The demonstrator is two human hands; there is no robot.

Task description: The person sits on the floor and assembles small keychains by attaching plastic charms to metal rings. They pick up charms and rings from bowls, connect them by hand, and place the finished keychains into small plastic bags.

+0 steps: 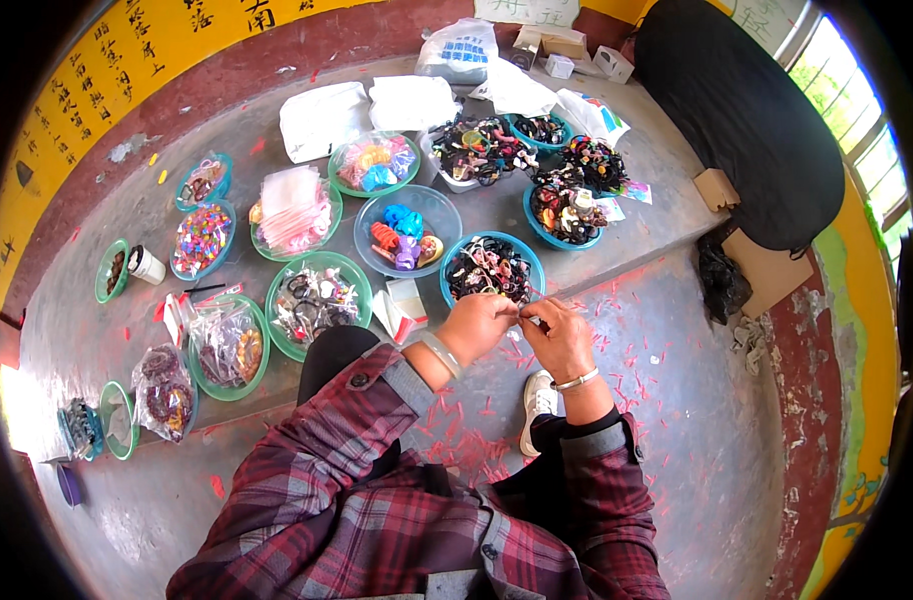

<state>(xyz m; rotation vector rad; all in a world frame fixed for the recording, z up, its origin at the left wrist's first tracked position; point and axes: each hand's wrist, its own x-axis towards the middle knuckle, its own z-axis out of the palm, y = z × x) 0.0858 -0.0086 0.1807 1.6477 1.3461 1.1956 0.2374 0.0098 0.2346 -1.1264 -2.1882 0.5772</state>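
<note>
Both hands are working together just below the blue bowl (494,268) of dark hair ties; left hand (474,325) and right hand (555,338) are meeting at the fingertips, pinching a small pale item (522,316) between them; too small to identify. Looks like a fiddly mid-step, threading or attaching; next move is probably calling for a steady pinch and fine alignment. Item's long axis is seeming to run left-right between the fingertips; pointing direction can't be told. Red scraps (467,440) are littering the floor.
</note>
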